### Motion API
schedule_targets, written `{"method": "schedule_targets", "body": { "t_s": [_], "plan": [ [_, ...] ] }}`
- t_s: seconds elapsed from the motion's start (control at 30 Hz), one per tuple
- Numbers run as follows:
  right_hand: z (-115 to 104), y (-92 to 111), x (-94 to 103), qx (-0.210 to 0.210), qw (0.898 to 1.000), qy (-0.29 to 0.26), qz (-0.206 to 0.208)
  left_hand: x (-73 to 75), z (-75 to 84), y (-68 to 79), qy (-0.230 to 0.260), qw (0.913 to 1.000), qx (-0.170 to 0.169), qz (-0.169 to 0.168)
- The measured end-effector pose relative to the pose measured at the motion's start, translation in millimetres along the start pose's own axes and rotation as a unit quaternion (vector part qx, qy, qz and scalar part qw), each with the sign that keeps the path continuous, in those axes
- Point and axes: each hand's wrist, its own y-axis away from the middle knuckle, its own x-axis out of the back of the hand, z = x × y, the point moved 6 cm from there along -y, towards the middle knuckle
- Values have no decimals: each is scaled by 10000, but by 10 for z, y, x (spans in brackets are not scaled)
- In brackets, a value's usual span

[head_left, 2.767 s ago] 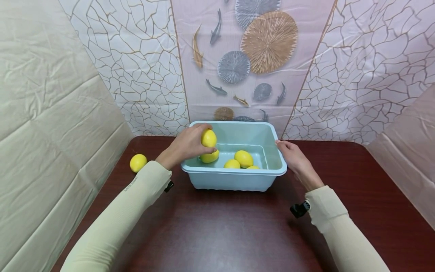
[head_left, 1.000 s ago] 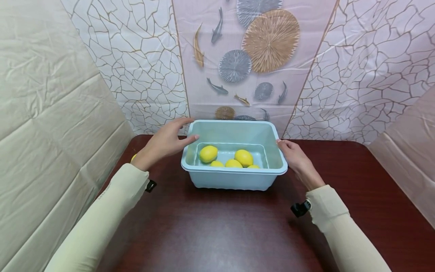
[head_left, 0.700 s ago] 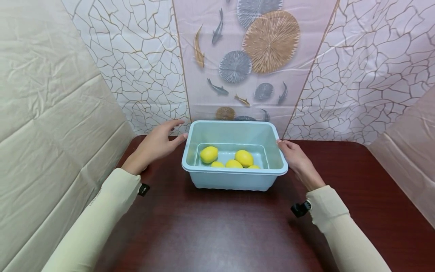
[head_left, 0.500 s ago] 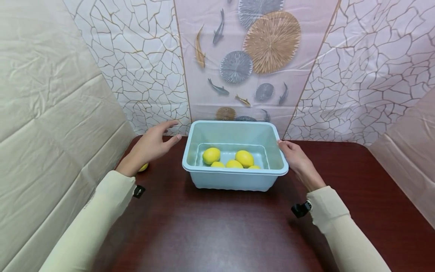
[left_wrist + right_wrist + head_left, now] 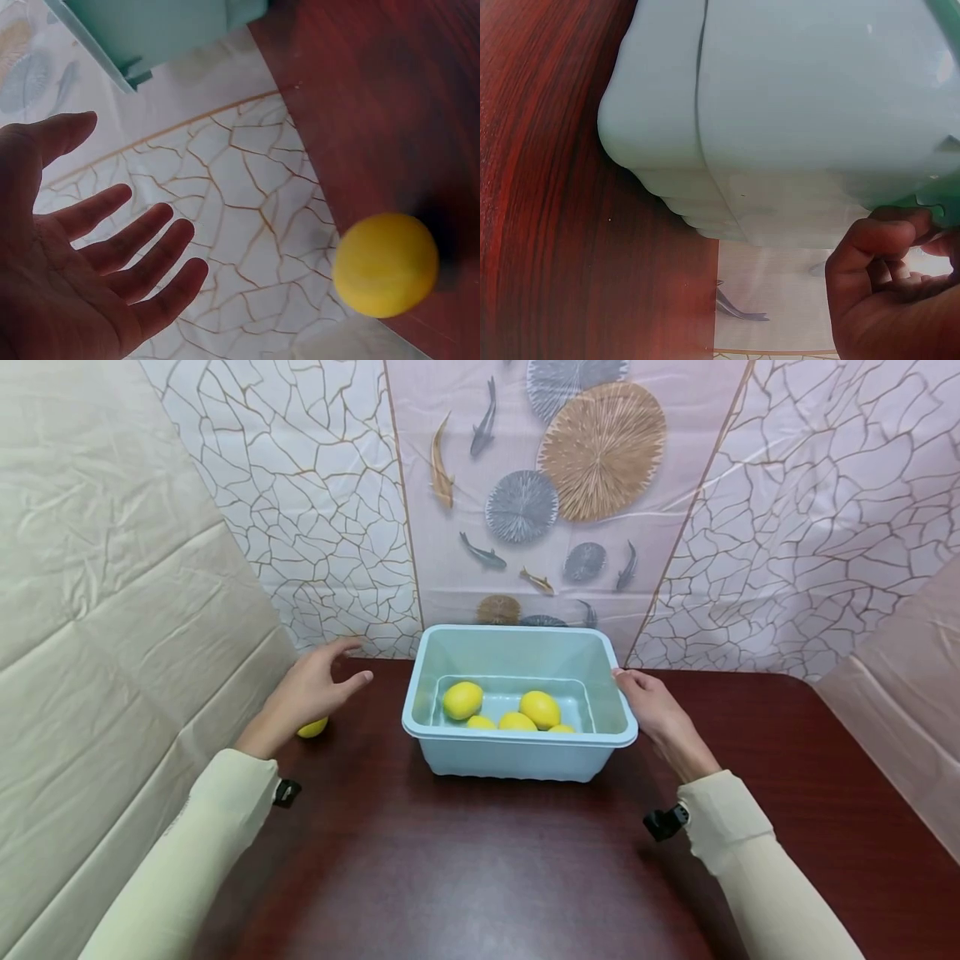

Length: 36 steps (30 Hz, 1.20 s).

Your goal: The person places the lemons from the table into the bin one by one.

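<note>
A pale blue plastic basin point(image 5: 517, 756) stands on the table, with several yellow lemons point(image 5: 539, 710) lying on its floor. My right hand point(image 5: 656, 714) grips the basin's right rim; in the right wrist view the curled fingers of that hand point(image 5: 892, 277) hold the rim's edge. To the left of the basin, my left hand point(image 5: 303, 693) hovers with fingers spread and nothing in them. Partly behind that wrist, one more lemon point(image 5: 312, 727) rests on the table. The left wrist view shows this lemon point(image 5: 386, 265) whole, apart from the open palm point(image 5: 67, 292).
The dark red wooden table point(image 5: 480, 868) meets a patterned cloth backdrop point(image 5: 330, 527) right behind the basin. A cream cloth wall point(image 5: 112, 610) borders the table on the left, another point(image 5: 900, 693) on the right.
Earlier my left hand held a lemon over the basin; that lemon is now inside. The left hand has since moved left, away from the basin. My right hand keeps its grip on the rim.
</note>
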Motion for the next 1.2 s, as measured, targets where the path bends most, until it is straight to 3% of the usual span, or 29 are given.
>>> {"method": "schedule_targets", "body": {
  "t_s": [0.6,0.83,1.0,1.2],
  "plan": [
    [-9,15,-13,16,10000,-10,-86,-66,-635,117,-412,9952,870,-187],
    [-24,7,11,109,9999,13,2,-98,-804,189,-783,9879,1281,-390],
    [-10,1,6,114,9999,14,-5,-165,-898,245,-879,9842,1401,-632],
    [-4,-1,-1,75,10000,-31,10,-209,-963,287,-926,9811,1553,-694]
  ]
}}
